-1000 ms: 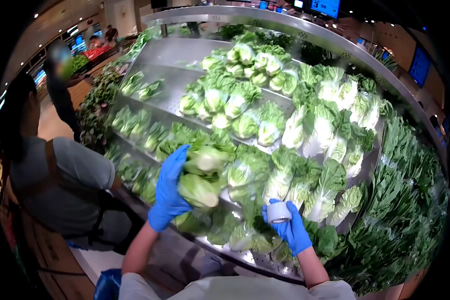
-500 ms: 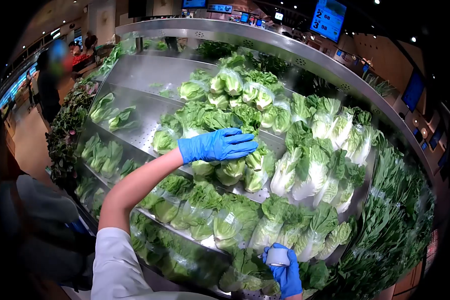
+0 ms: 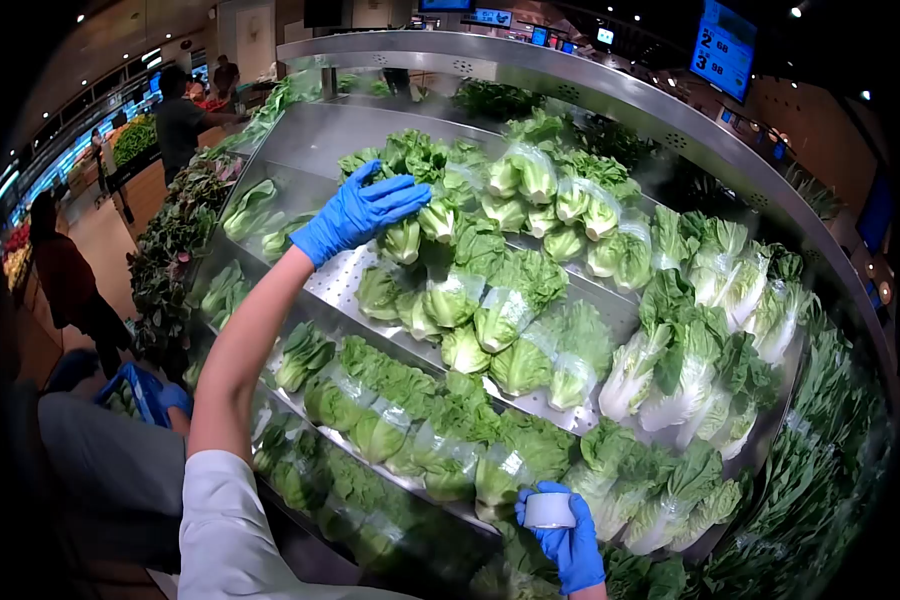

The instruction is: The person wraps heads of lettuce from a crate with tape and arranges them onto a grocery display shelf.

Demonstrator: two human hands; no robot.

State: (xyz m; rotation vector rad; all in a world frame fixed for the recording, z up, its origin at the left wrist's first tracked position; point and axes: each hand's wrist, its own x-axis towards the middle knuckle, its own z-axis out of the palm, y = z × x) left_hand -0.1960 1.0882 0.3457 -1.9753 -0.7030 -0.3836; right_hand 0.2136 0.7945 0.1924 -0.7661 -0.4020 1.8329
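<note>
Blue-gloved, my left hand (image 3: 362, 212) reaches to the upper left shelf and rests against a bunch of green lettuce (image 3: 407, 240), its fingers stretched out over the leaves. Low in the view, my right hand (image 3: 568, 540), also in a blue glove, is wrapped round a roll of whitish tape (image 3: 550, 510). Below my left hand, wrapped lettuce heads (image 3: 457, 300) lie on the middle shelf. White-stemmed cabbages (image 3: 692, 370) stand to the right, and another row of lettuce (image 3: 380, 430) fills the lower shelf.
A perforated metal rail (image 3: 560, 80) curves over the stepped metal display (image 3: 345, 270). Dark leafy greens (image 3: 820, 470) line the right side. At the left edge, a co-worker's grey sleeve (image 3: 110, 450) is close, with a blue bag (image 3: 138, 392). Other people stand farther back.
My left hand has moved from the lower shelf up and across to the upper left, and its lettuce now lies on the upper shelf. My right hand still holds the tape roll.
</note>
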